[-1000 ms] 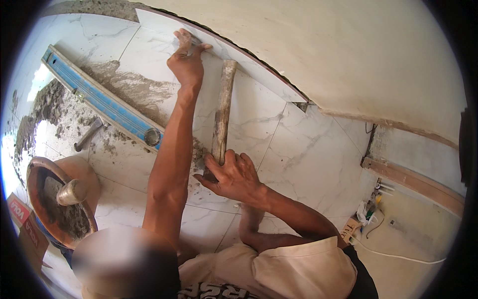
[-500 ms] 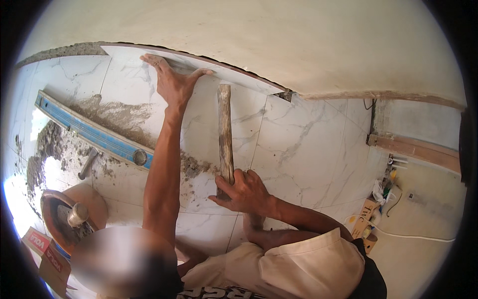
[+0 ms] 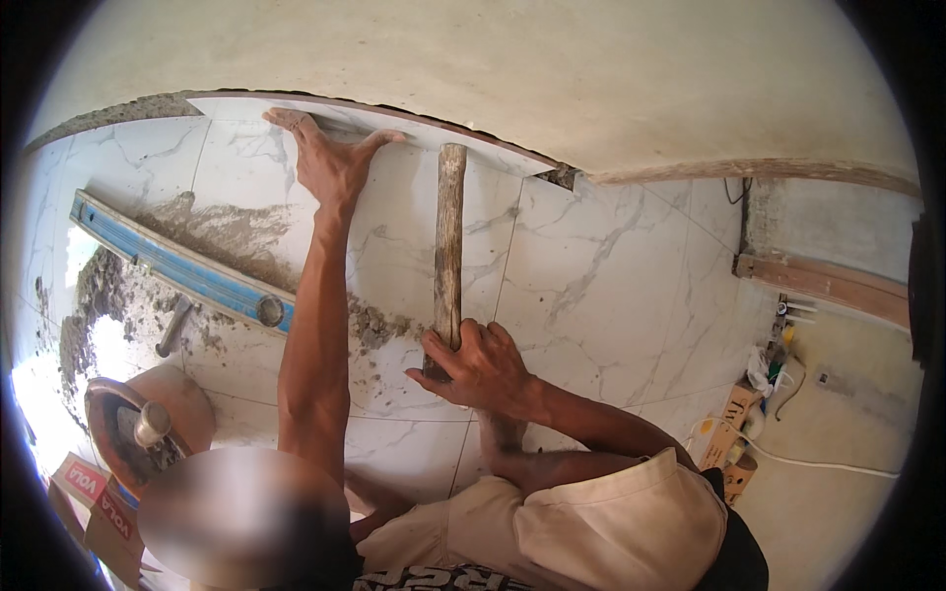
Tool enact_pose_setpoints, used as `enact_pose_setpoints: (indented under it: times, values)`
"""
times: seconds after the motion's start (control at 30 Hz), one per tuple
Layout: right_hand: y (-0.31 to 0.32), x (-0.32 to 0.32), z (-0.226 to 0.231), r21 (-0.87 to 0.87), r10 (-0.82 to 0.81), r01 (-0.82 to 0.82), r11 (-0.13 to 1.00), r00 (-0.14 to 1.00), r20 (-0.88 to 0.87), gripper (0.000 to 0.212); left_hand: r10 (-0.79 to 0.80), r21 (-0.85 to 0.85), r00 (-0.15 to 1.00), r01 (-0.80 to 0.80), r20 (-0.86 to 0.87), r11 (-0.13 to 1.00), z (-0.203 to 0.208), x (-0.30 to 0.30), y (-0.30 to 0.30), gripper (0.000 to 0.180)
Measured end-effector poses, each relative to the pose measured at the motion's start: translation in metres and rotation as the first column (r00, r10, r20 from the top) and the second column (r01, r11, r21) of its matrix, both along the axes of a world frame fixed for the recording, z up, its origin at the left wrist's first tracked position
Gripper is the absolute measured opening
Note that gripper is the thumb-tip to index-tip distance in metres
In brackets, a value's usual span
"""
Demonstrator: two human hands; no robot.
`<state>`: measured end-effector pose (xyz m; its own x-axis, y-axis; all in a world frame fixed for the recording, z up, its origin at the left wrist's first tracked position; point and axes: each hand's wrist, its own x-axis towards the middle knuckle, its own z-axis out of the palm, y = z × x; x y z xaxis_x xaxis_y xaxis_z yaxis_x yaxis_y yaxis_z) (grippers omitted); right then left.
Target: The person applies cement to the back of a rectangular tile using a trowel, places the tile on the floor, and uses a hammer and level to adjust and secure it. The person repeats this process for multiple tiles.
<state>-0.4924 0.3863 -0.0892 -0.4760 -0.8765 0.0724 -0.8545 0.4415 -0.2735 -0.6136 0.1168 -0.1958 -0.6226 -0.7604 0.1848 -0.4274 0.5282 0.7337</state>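
Note:
My left hand (image 3: 330, 167) is open, its thumb and fingers spread wide against a narrow white tile strip (image 3: 419, 131) that stands along the base of the wall. In my right hand (image 3: 483, 364) is a rough wooden stick (image 3: 448, 236), gripped near its dark near end. The stick points away from me, and its far end reaches the strip's face, right of my left thumb; whether it touches cannot be told. Behind the strip's top edge runs a dark gap, and a small rough hole (image 3: 562, 177) shows past its right end.
A blue spirit level (image 3: 177, 256) lies left of my left forearm, among wet mortar smears (image 3: 222, 231) on the marbled floor tiles (image 3: 581, 286). Nearer are a small grey tool (image 3: 175, 325), a mortar bucket (image 3: 197, 409) and cardboard boxes (image 3: 113, 527). At right, a white cable (image 3: 818, 466) runs beside clutter.
My right hand has pushed the stick forward, bringing its far end up to the tile strip. My left hand stays spread on the strip. The view has shifted slightly.

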Motion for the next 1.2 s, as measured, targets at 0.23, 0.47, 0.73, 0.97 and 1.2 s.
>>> enact_pose_setpoints:
  times: [0.23,0.47,0.73,0.97,1.2]
  values:
    - [-0.003,0.001,-0.004,0.028,0.045,-0.045,0.999,0.999,0.023,0.049,-0.006,0.005,1.000,0.006,0.013,1.000,-0.005,-0.001,0.002,0.160]
    - [-0.010,-0.001,0.005,-0.003,0.047,-0.047,0.999,0.999,-0.021,0.049,-0.007,-0.021,1.000,0.007,0.002,1.000,-0.007,-0.001,-0.002,0.160]
    - [-0.012,0.001,0.004,0.036,0.030,-0.031,0.999,0.999,0.031,0.048,-0.031,0.096,0.998,0.026,0.056,0.995,0.002,0.002,-0.001,0.160]
    - [-0.016,-0.001,0.013,0.053,0.028,-0.029,0.998,1.000,0.014,0.047,-0.011,-0.039,1.000,0.011,0.003,0.999,-0.008,0.000,-0.003,0.163]
    - [0.001,-0.011,0.011,-0.012,0.079,-0.078,0.997,0.996,0.045,0.047,-0.006,-0.039,0.999,0.005,-0.042,0.999,-0.007,-0.001,0.001,0.159]
